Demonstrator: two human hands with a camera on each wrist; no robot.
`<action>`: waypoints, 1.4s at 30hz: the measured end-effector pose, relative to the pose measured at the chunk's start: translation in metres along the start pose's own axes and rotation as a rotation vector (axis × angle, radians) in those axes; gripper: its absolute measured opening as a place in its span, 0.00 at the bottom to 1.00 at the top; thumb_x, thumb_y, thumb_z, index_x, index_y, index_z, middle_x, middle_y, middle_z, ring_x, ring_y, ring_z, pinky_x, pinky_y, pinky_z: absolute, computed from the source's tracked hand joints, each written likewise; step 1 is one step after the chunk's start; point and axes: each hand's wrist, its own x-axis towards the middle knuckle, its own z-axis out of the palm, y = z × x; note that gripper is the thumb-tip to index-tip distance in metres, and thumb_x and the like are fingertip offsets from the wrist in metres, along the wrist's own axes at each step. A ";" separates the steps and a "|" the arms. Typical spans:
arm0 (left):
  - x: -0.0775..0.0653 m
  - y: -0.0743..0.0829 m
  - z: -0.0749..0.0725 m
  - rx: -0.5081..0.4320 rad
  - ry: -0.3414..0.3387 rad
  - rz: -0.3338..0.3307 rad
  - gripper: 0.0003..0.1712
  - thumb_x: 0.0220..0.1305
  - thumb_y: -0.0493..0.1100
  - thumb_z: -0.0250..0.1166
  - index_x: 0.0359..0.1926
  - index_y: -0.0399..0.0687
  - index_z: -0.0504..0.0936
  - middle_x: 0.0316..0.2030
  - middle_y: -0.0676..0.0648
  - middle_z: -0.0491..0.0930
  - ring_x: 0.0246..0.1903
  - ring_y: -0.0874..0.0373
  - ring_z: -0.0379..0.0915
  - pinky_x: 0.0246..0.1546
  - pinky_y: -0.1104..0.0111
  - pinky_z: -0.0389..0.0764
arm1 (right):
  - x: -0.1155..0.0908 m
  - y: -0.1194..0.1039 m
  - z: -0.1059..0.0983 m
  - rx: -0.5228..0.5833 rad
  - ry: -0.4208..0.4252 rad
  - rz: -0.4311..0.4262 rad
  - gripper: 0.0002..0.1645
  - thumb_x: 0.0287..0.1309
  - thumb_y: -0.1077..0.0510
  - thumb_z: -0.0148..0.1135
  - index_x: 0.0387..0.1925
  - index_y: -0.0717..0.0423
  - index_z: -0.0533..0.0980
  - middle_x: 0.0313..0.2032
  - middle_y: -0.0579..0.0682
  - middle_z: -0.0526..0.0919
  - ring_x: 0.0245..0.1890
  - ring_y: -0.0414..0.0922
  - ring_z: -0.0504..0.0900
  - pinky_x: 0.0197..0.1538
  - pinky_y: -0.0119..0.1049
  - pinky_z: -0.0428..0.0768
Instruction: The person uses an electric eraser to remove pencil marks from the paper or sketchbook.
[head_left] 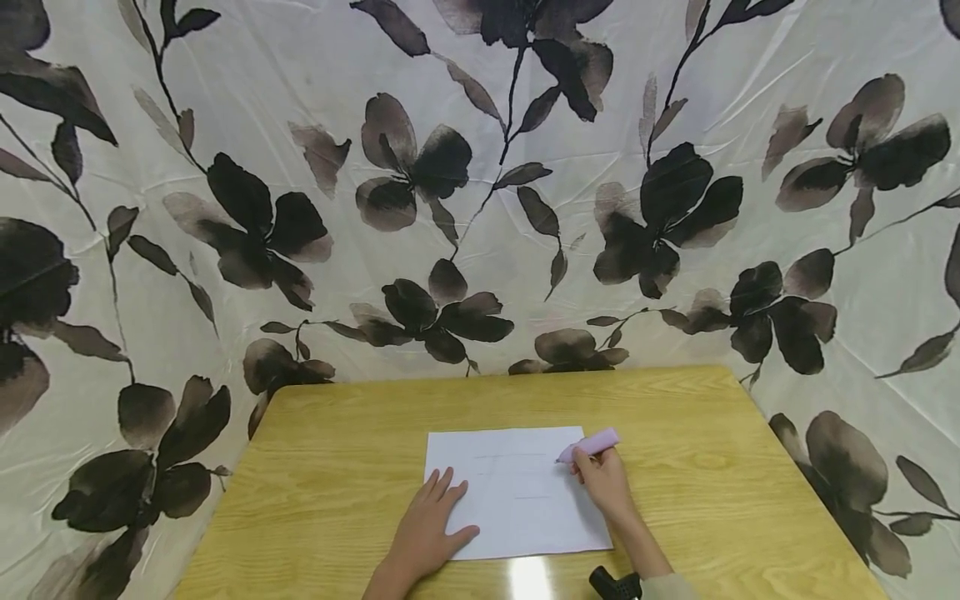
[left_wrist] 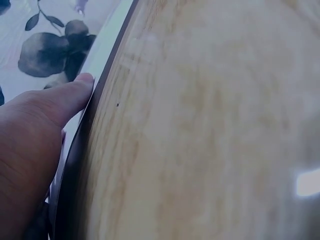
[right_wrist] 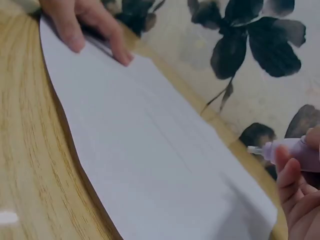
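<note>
A white sheet of paper (head_left: 525, 525) lies on the wooden table, with a few faint straight lines across it. Spread fingers of my left hand (head_left: 427, 529) rest on the sheet's left edge; in the left wrist view its thumb (left_wrist: 75, 97) lies along the paper. My right hand (head_left: 609, 487) pinches a thick lilac marker (head_left: 598, 442) between thumb and fingers near the sheet's upper right. The marker's tip points left, close over the end of the top line. In the right wrist view, the marker (right_wrist: 300, 152) shows a narrow, pale tip.
The yellowish wooden table (head_left: 337, 467) extends around the sheet on all sides. A floral curtain (head_left: 480, 225) hangs behind and beside it. At my right wrist sits a black device (head_left: 617, 585), near the table's front. Light glares off the table (head_left: 529, 579) below the paper.
</note>
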 end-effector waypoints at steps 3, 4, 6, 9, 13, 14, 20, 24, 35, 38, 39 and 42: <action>0.000 -0.001 0.001 0.006 -0.001 -0.005 0.43 0.60 0.71 0.58 0.66 0.48 0.72 0.70 0.38 0.60 0.70 0.38 0.49 0.68 0.48 0.55 | 0.003 -0.001 0.004 0.033 0.008 -0.040 0.06 0.65 0.69 0.53 0.40 0.71 0.67 0.24 0.54 0.77 0.22 0.40 0.74 0.24 0.28 0.74; 0.001 -0.001 0.001 0.008 -0.002 -0.005 0.43 0.60 0.71 0.58 0.66 0.48 0.72 0.70 0.38 0.60 0.70 0.38 0.49 0.68 0.48 0.55 | 0.004 0.000 0.006 0.051 0.007 -0.048 0.06 0.65 0.70 0.53 0.40 0.72 0.66 0.24 0.54 0.76 0.22 0.41 0.74 0.24 0.28 0.75; 0.001 -0.002 0.001 0.009 0.001 -0.004 0.42 0.60 0.70 0.59 0.66 0.48 0.72 0.70 0.38 0.60 0.70 0.38 0.49 0.68 0.48 0.55 | 0.007 0.005 0.010 0.072 0.005 -0.065 0.07 0.64 0.71 0.52 0.41 0.73 0.65 0.25 0.54 0.75 0.22 0.40 0.74 0.24 0.28 0.75; 0.001 -0.002 0.001 0.013 -0.008 -0.007 0.42 0.60 0.70 0.59 0.66 0.49 0.72 0.70 0.39 0.60 0.70 0.39 0.49 0.68 0.48 0.55 | 0.013 0.020 0.013 0.068 0.024 -0.064 0.09 0.65 0.70 0.54 0.43 0.71 0.65 0.26 0.51 0.75 0.23 0.37 0.74 0.26 0.26 0.75; 0.000 -0.002 0.002 0.021 -0.027 -0.020 0.43 0.60 0.72 0.57 0.67 0.50 0.71 0.71 0.40 0.59 0.71 0.40 0.48 0.69 0.48 0.53 | 0.020 0.034 0.016 0.052 0.052 -0.082 0.13 0.65 0.68 0.56 0.46 0.72 0.66 0.29 0.53 0.77 0.26 0.36 0.76 0.29 0.26 0.78; 0.000 -0.002 0.002 0.022 -0.026 -0.018 0.43 0.60 0.72 0.57 0.67 0.50 0.71 0.71 0.40 0.59 0.71 0.40 0.48 0.69 0.48 0.53 | 0.021 0.036 0.017 0.047 0.058 -0.088 0.13 0.65 0.68 0.57 0.46 0.72 0.66 0.30 0.54 0.78 0.26 0.36 0.77 0.29 0.26 0.79; -0.001 -0.002 0.001 0.014 -0.009 -0.015 0.42 0.60 0.71 0.57 0.67 0.50 0.71 0.70 0.40 0.59 0.71 0.40 0.47 0.69 0.49 0.53 | 0.027 0.042 0.018 0.051 0.092 -0.096 0.14 0.63 0.68 0.59 0.46 0.72 0.66 0.30 0.56 0.79 0.26 0.38 0.79 0.30 0.28 0.80; -0.002 -0.002 0.001 0.012 -0.004 -0.005 0.42 0.60 0.71 0.58 0.66 0.49 0.72 0.70 0.39 0.60 0.71 0.40 0.48 0.69 0.48 0.54 | 0.029 0.044 0.019 0.053 0.119 -0.097 0.12 0.62 0.70 0.58 0.44 0.71 0.65 0.27 0.55 0.78 0.24 0.38 0.78 0.28 0.28 0.79; -0.001 -0.003 0.001 0.020 -0.018 0.008 0.41 0.60 0.69 0.59 0.66 0.48 0.72 0.69 0.39 0.61 0.70 0.40 0.49 0.69 0.49 0.53 | 0.019 0.024 0.026 0.027 0.162 -0.066 0.11 0.60 0.69 0.59 0.40 0.70 0.67 0.24 0.51 0.77 0.22 0.38 0.77 0.26 0.27 0.79; -0.002 -0.003 0.002 0.027 -0.019 0.006 0.42 0.60 0.70 0.58 0.66 0.49 0.72 0.69 0.39 0.61 0.70 0.40 0.50 0.69 0.49 0.53 | 0.024 0.037 0.028 0.032 0.194 -0.060 0.13 0.60 0.67 0.60 0.42 0.69 0.67 0.25 0.51 0.77 0.23 0.36 0.76 0.27 0.26 0.79; -0.002 -0.003 0.002 0.027 -0.019 0.005 0.42 0.60 0.70 0.58 0.66 0.49 0.72 0.69 0.39 0.61 0.70 0.40 0.50 0.69 0.49 0.54 | 0.024 0.039 0.028 0.028 0.205 -0.065 0.12 0.60 0.68 0.60 0.42 0.69 0.67 0.25 0.52 0.76 0.23 0.37 0.76 0.27 0.26 0.79; -0.002 -0.002 0.001 0.026 -0.012 0.001 0.42 0.60 0.70 0.58 0.66 0.49 0.72 0.69 0.39 0.62 0.70 0.40 0.50 0.69 0.49 0.54 | 0.025 0.041 0.029 0.031 0.227 -0.071 0.12 0.60 0.67 0.60 0.42 0.69 0.67 0.25 0.52 0.76 0.23 0.37 0.76 0.28 0.27 0.79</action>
